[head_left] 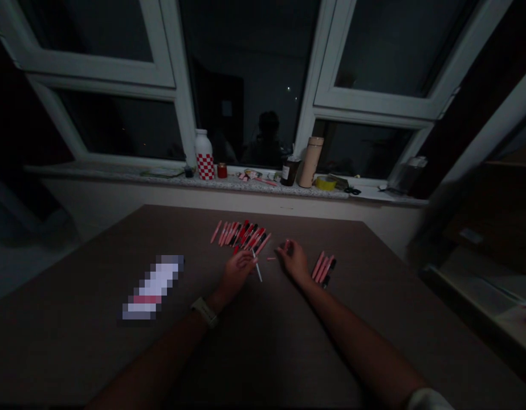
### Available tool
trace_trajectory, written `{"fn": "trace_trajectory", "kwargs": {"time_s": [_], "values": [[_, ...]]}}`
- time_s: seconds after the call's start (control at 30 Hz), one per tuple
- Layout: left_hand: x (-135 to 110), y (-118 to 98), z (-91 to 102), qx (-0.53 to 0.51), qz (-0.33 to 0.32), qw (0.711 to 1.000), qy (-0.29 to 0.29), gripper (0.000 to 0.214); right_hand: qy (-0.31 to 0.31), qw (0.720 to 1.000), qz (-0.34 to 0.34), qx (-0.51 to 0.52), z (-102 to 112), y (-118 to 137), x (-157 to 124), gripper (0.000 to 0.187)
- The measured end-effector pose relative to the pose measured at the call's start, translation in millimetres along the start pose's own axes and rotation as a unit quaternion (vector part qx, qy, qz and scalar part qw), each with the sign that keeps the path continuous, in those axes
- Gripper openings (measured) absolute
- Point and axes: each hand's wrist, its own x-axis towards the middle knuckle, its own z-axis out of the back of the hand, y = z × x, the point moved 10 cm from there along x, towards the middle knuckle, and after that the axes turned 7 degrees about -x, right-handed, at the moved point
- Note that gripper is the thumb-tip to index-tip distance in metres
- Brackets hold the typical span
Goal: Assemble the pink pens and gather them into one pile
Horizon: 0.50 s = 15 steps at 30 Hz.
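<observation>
My left hand (237, 272), with a pale band on its wrist, pinches a slim white stick (258, 271) that looks like the inner tube of a pen. The stick leans at a slant just above the table. To its right, my right hand (294, 261) has its fingers curled together; a small pinkish bit may show at the fingertips, but I cannot make it out. Between the hands lies a short pink piece (271, 259). Beyond my left hand spreads a row of pink, red and black pens (232, 233). A smaller group of pink and black pens (323, 267) lies beside my right forearm.
A blurred-out bright phone-like slab (154, 287) lies on the brown table (96, 273) at the left. Along the windowsill (245, 183) stand a checkered bottle (205, 156), a red jar (222, 170), a dark cup (290, 172), a beige flask (310, 163) and yellow tape (325, 183).
</observation>
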Motion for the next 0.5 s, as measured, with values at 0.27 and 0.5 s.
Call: {"fn": "trace_trajectory", "kwargs": {"time_s": [0.27, 0.5], "values": [[0, -3, 4.3, -0.01, 0.003, 1.0, -0.019, 0.037, 0.012, 0.997, -0.027, 0.078, 7, -1, -9, 0.036], [-1, -2, 2.6, -0.001, 0.006, 1.0, -0.012, 0.036, 0.04, 0.999, 0.006, 0.018, 10, 20, -20, 0.03]]}}
